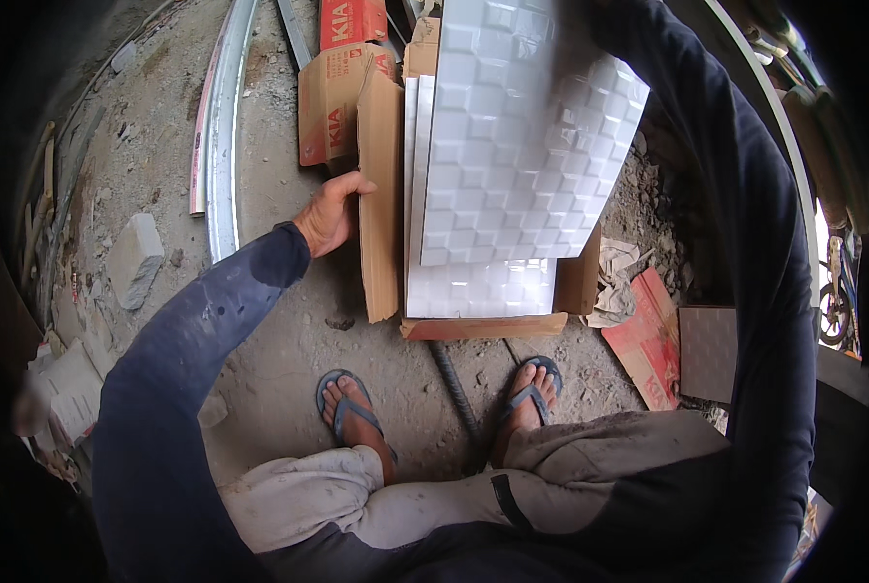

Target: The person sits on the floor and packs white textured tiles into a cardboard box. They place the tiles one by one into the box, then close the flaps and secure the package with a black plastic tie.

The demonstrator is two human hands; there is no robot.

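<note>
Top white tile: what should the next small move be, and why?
I'd suggest easing the cardboard flap slightly outward with the left hand, which already grips its edge. The flap stands close beside the stack, and the top white tile lies out of line with the tile beneath, so extra side room might prevent snagging.

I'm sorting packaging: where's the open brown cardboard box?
The box is upper-centre in the head view, around glossy white embossed tiles, its left flap gripped by the left hand.

clear ground (273, 160) between metal channel (223, 146) and carton flap (381, 214), left hand (330, 213) in the way
</note>
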